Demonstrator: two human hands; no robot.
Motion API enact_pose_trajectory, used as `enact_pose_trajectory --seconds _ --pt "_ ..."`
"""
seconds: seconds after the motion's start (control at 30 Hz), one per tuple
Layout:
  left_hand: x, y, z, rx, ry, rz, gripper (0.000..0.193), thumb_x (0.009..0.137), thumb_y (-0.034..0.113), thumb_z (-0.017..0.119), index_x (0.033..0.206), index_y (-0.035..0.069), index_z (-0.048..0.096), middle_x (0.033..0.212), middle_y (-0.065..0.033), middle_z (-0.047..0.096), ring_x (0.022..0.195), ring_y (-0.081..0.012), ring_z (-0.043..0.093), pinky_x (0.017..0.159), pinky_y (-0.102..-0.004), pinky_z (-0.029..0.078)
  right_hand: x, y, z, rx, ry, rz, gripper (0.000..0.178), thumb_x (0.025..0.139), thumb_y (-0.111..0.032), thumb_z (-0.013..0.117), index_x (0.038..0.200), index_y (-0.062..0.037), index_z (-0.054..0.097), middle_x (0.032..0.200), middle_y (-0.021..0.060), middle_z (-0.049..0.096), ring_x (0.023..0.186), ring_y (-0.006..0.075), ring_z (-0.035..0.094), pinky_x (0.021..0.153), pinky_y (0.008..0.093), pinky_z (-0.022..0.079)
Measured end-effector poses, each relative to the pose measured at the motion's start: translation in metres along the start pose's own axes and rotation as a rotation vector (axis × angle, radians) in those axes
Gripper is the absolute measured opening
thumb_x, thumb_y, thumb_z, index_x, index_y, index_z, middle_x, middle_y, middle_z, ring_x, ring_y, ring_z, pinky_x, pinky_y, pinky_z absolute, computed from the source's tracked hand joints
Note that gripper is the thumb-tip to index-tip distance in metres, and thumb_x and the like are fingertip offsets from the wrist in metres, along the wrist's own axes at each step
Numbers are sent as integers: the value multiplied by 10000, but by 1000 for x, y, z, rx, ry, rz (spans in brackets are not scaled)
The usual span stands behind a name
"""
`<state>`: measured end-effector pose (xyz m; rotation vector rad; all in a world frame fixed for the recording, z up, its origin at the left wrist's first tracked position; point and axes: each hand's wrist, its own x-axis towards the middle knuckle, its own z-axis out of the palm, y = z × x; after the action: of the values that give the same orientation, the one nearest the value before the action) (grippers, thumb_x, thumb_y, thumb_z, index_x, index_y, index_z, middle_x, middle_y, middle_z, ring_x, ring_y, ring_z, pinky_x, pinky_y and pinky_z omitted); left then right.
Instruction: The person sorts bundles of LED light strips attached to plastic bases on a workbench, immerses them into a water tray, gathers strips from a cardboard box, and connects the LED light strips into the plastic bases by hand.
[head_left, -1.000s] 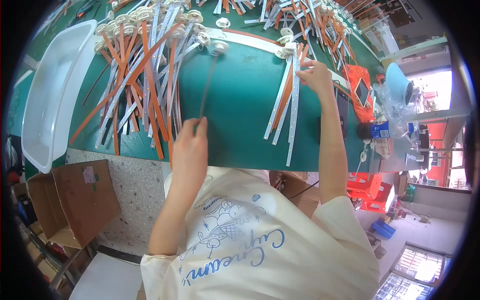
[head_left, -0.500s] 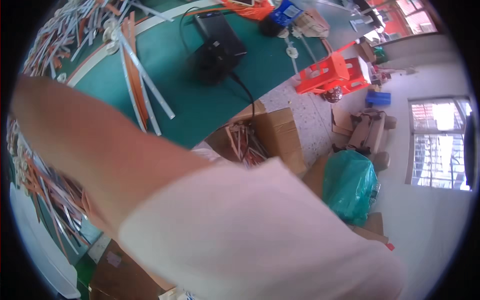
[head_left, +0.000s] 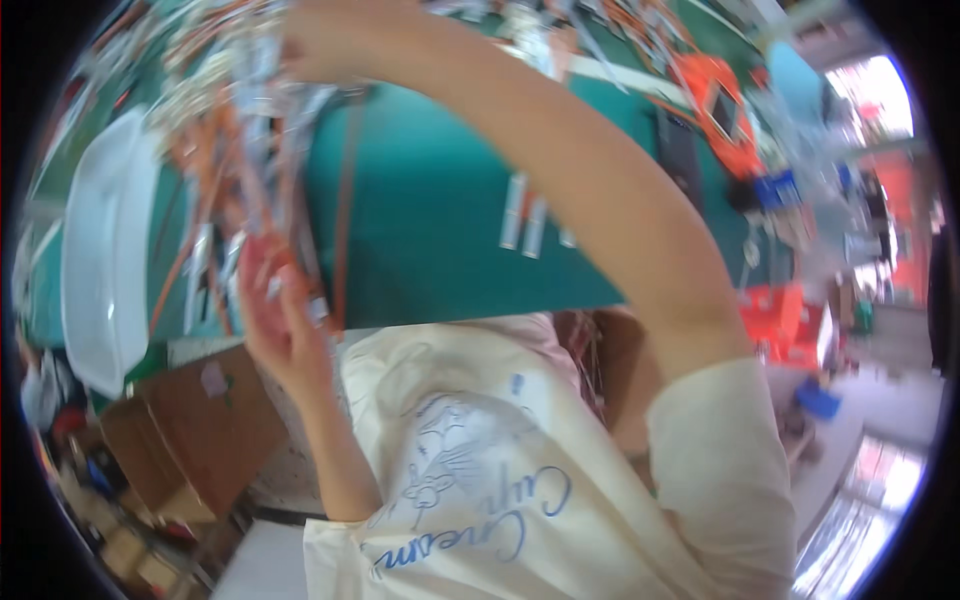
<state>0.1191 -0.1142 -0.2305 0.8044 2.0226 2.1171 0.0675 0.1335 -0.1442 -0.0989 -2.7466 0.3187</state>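
A heap of flat orange and silvery-white strips (head_left: 215,150), with pale rounded ends, lies across the left of the green table (head_left: 430,230). My left hand (head_left: 280,310) is at the table's front edge, palm turned up. Its fingers curl around the lower ends of some strips; blur hides how many. Reaching across the table, my right hand (head_left: 325,45) is at the upper part of the heap. Motion smears its fingers, so its grip does not show. A single orange strip (head_left: 347,210) lies just right of the heap. Several white strip ends (head_left: 522,225) show below my right forearm.
A white plastic tub (head_left: 105,250) stands left of the heap. On the table's right are a black device (head_left: 678,150), a phone (head_left: 720,110) on an orange bag, and a blue-labelled bottle (head_left: 775,190). A cardboard box (head_left: 210,430) and red stools (head_left: 785,325) stand below table level.
The view has swung left, bringing the tub and heap into fuller sight. My right forearm now arches over the table to the heap, and my left hand has come into view.
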Motion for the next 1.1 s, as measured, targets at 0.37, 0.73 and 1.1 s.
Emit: enact_pose_trajectory --seconds 0.37,0.73,1.1 --pt "23 41 29 -479 -312 -344 494 791 34 615 1244 47 417 1236 -171 443 912 -162 581 772 -264 493 -132 -72 -39 -1 379 -46 152 755 -22 628 886 -92 661 859 9 655 711 117 589 625 249 454" --pt "10 28 29 -9 -275 58 217 728 -59 629 933 7 596 1048 -119 525 925 -175 591 714 -234 513 -158 -97 -22 1213 501 487 298 805 21 575 1083 38 469 927 156 599 723 152 568 678 255 474" --pt "10 51 31 182 -224 193 334 718 -46 619 1023 88 650 1027 -131 566 794 -184 628 683 -259 491 -172 -97 -22 1045 510 294 163 891 -57 485 1010 53 501 920 126 565 718 143 583 657 237 485"
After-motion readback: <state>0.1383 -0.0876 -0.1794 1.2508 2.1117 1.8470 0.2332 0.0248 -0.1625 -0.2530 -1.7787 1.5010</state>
